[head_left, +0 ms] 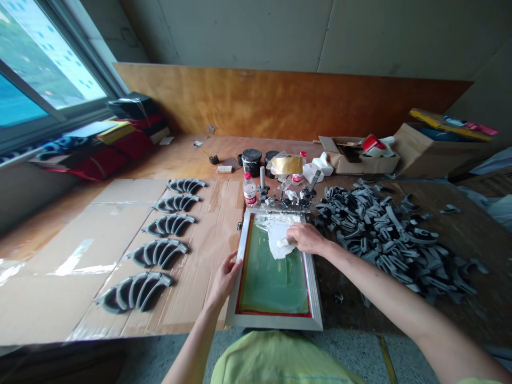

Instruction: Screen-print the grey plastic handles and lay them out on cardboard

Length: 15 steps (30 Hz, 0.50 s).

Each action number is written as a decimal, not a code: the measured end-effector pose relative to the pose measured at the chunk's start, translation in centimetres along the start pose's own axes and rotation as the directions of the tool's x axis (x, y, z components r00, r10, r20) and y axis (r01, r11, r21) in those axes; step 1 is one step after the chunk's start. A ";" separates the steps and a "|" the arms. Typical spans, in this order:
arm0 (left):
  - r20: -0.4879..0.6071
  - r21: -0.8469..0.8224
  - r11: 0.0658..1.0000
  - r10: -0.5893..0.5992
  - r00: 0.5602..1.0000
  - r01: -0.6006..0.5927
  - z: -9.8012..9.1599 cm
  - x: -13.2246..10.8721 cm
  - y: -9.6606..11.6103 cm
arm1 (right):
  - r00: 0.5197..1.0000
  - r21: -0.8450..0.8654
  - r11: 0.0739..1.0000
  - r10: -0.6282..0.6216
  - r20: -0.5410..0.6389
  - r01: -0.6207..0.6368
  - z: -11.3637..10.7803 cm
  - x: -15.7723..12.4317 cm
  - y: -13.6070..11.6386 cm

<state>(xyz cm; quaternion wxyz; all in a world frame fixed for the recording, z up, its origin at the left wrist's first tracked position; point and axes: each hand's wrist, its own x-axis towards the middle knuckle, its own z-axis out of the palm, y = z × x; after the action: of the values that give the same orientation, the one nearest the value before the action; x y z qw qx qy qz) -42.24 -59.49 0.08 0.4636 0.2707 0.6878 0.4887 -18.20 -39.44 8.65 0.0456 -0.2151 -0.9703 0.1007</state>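
A screen-printing frame [316,298] with a silver rim and green mesh lies on the wooden bench in front of me. My left hand [226,277] grips the frame's left rim, fingers curled over the edge. My right hand [306,238] is closed on a white cloth [278,237] smeared with white ink and presses it on the upper part of the mesh. A clamp assembly [286,201] holds the frame's far end.
Several rows of grey curved plastic parts [160,252] lie on taped cardboard at left. A large heap of the same grey parts [380,229] fills the right. Ink tubs [252,161], small bottles [250,191], tape and cardboard boxes [360,157] stand behind.
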 end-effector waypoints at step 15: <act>0.047 -0.092 0.995 -0.033 0.998 0.037 -0.8 -2.4 6.2 | 0.940 0.077 0.955 0.296 -0.168 -0.287 -3.4 4.7 2.5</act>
<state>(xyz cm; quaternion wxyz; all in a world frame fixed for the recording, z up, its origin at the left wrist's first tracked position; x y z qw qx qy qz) -42.44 -59.52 6.80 0.4998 0.2479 0.6580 0.5057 -20.98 -34.66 11.67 0.1219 -0.3633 -0.9169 0.1117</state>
